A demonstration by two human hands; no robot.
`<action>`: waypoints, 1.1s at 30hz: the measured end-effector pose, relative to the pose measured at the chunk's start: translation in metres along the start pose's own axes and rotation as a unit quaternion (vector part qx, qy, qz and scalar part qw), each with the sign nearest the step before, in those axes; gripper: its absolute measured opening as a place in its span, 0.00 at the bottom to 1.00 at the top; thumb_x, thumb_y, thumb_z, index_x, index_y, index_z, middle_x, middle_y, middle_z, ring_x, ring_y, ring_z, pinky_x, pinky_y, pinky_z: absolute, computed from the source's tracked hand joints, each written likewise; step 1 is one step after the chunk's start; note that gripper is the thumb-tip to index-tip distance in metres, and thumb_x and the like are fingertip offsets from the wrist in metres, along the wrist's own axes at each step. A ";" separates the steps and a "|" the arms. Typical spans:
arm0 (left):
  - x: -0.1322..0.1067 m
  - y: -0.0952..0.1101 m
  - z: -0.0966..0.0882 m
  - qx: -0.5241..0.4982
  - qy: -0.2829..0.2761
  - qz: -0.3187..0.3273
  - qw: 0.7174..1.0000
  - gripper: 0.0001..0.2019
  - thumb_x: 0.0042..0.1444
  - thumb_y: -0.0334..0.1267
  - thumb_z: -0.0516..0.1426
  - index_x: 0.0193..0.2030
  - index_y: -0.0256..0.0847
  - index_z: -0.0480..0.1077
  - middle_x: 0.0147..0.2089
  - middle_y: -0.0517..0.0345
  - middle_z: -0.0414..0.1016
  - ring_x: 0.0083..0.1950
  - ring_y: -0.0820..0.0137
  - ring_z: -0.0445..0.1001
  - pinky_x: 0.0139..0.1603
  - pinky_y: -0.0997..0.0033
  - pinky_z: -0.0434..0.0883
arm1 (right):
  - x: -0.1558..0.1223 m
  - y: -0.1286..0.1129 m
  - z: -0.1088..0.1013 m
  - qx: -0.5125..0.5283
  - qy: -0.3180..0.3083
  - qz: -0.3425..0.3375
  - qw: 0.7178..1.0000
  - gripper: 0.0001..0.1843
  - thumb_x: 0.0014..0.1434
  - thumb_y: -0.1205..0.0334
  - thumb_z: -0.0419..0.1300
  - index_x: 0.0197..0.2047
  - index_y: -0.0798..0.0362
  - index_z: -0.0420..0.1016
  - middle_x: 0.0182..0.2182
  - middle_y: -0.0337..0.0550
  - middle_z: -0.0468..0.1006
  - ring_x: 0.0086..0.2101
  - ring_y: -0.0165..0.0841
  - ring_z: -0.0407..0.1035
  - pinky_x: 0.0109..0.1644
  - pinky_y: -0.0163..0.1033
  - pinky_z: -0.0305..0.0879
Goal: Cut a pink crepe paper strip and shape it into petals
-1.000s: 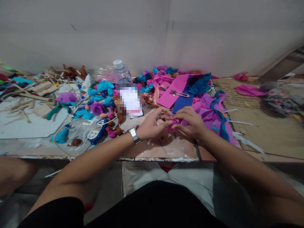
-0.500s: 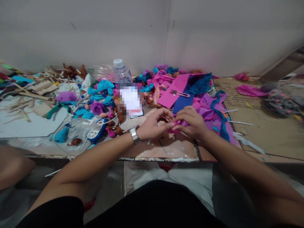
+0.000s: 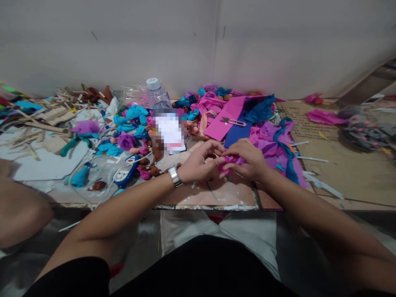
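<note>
Both my hands meet over the middle of the worktable (image 3: 216, 194). My left hand (image 3: 199, 163), with a metal watch at the wrist, pinches one side of a small crumpled piece of pink crepe paper (image 3: 227, 162). My right hand (image 3: 247, 159) curls round its other side, fingers closed on it. The paper is mostly hidden between my fingers.
Sheets of pink, blue and purple paper (image 3: 244, 123) lie behind my hands with small thread snips (image 3: 233, 121) on top. A water bottle (image 3: 156, 95), paper roses (image 3: 126, 141), wooden sticks (image 3: 46, 117) and a blue glue gun (image 3: 126, 173) lie left. Another person's limb (image 3: 18, 210) shows at far left.
My fingers have shifted slightly on the pink paper, working it between them. The other person's limb at far left has moved further into view.
</note>
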State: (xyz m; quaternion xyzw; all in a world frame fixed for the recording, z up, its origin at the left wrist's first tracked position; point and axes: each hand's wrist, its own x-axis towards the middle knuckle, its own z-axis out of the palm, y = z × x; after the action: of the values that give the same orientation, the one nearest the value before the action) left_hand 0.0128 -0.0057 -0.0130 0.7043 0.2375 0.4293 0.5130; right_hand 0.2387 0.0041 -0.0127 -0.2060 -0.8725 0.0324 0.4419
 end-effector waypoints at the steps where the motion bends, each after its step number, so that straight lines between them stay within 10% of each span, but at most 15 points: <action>1: 0.000 -0.001 -0.001 0.003 0.000 -0.002 1.000 0.15 0.65 0.47 0.65 0.50 0.41 0.68 0.47 0.52 0.77 0.46 0.70 0.78 0.49 0.69 0.74 | -0.001 0.001 0.000 -0.003 -0.002 0.002 1.000 0.21 0.65 0.43 0.67 0.51 0.50 0.80 0.39 0.46 0.85 0.40 0.39 0.78 0.49 0.47 0.66; 33: 0.003 0.005 -0.008 0.175 0.113 -0.017 0.978 0.19 0.62 0.56 0.64 0.35 0.39 0.77 0.36 0.53 0.80 0.38 0.68 0.74 0.42 0.66 0.70 | -0.003 -0.001 -0.003 -0.014 0.110 0.030 0.993 0.17 0.59 0.44 0.74 0.44 0.45 0.81 0.34 0.43 0.85 0.35 0.41 0.78 0.44 0.51 0.70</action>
State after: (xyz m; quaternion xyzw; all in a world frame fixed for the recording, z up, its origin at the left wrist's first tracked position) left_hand 0.0068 -0.0012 -0.0068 0.7261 0.3772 0.4487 0.3592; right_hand 0.2421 0.0021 -0.0133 -0.2401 -0.8126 0.0104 0.5309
